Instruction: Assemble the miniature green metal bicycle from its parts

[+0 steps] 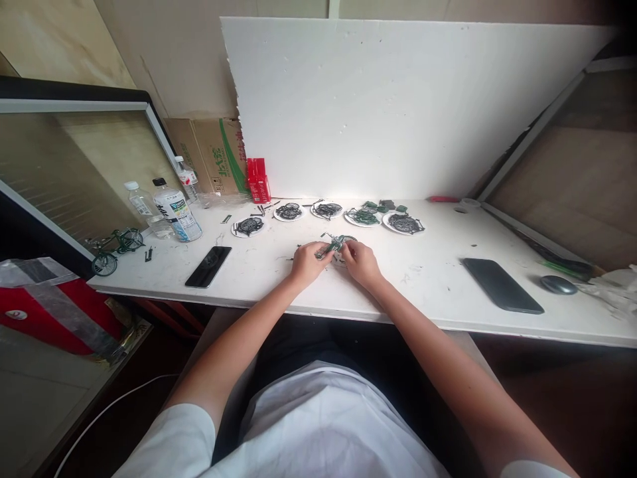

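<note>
Near the table's front edge, my left hand (308,263) pinches a small green model piece (334,244) with thin dark and silvery parts. My right hand (359,261) has its fingertips closed on the right side of the same piece. A few small dark bits lie on the white table under the hands. Behind them stand white plates of small parts: a plate of black parts (249,227), two more dark-filled plates, a plate of green parts (363,217) and a plate of dark wheel-like parts (403,224).
An assembled green model bicycle (117,249) stands at the table's left end, near plastic bottles (178,214). A black phone (208,267) lies left of the hands. To the right are a dark flat device (502,285) and a mouse (558,285).
</note>
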{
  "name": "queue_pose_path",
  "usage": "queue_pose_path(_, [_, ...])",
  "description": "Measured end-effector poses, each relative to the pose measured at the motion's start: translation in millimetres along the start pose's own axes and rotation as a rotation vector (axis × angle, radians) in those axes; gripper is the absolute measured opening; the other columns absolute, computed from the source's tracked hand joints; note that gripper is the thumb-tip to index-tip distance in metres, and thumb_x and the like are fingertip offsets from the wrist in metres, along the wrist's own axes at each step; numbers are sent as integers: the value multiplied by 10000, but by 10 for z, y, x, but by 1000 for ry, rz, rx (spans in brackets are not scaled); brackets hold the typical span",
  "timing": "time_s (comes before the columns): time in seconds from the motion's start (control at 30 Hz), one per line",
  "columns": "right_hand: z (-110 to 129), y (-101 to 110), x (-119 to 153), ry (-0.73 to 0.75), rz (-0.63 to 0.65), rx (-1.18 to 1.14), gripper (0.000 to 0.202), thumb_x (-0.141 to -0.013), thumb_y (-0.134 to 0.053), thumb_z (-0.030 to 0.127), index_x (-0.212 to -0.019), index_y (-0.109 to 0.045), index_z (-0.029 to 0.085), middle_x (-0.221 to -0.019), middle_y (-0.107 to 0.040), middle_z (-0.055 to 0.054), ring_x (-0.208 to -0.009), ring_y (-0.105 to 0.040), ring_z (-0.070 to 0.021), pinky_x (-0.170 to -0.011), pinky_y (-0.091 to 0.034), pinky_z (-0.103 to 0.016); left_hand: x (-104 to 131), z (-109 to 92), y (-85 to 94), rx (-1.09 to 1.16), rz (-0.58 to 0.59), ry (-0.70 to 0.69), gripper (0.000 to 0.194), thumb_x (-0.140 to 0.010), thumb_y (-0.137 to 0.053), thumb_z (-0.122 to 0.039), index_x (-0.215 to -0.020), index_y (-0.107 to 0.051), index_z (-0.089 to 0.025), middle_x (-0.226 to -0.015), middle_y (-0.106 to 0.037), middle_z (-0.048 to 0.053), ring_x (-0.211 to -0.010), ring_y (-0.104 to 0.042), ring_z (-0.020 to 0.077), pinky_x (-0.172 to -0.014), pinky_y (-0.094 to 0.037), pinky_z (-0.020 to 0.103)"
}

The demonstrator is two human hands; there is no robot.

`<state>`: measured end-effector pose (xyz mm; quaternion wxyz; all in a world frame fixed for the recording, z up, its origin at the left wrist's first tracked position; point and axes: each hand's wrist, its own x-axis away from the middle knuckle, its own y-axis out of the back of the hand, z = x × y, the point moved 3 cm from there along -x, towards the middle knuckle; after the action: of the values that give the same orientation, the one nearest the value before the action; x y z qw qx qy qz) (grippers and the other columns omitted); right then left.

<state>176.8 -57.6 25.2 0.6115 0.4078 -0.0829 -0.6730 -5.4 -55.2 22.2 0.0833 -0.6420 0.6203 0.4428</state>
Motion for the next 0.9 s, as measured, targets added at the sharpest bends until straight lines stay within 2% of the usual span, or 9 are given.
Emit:
queue_pose_path(0.2, [-6,-14,8,-9,-6,-36,241,-987,-525,414,-848,-601,232,-824,-697,-59,-710,-571,-209,-661,-370,-326,-2,10,-7,14,1,-1,68,-928,-762,-227,-973,-810,-210,-968,-836,57,-855,-766,204,-815,-578,311])
queue_pose_path(0.33, [-22,-22,4,9,11,-1,346,-1036,-445,449,-775,-543,244,-777,-673,-61,-691,-554,-212,-650,-346,-332,0,10,-6,14,7,6,70,-930,-763,-235,-975,-811,-211,-970,-837,58,-855,-767,202,-815,-582,308])
queue_pose_path(0.47, [-25,-19,6,-6,19,-8,405,-1070,-394,480,-814,-597,239,-796,-699,-73,-717,-595,-230,-674,-368,-346,-1,-4,5,19,-6,4,64,-924,-768,-226,-968,-811,-206,-956,-834,59,-843,-763,197,-795,-573,298])
queue_pose_path(0.7, [2,8,13,27,-43,-77,169,-967,-570,381,-935,-628,225,-833,-706,-54,-726,-609,-216,-683,-412,-331,-4,4,4,16,-60,-29,100,-920,-763,-199,-1009,-807,-213,-992,-839,58,-884,-781,205,-843,-595,310])
queue_pose_path(0.9, [-9,-6,-3,22,-6,-64,392,-1067,-425,479,-873,-649,222,-795,-688,-66,-706,-595,-224,-684,-394,-348,-1,34,-3,-15,-98,-27,118,-909,-774,-196,-1022,-800,-218,-1006,-842,62,-907,-801,222,-840,-619,326])
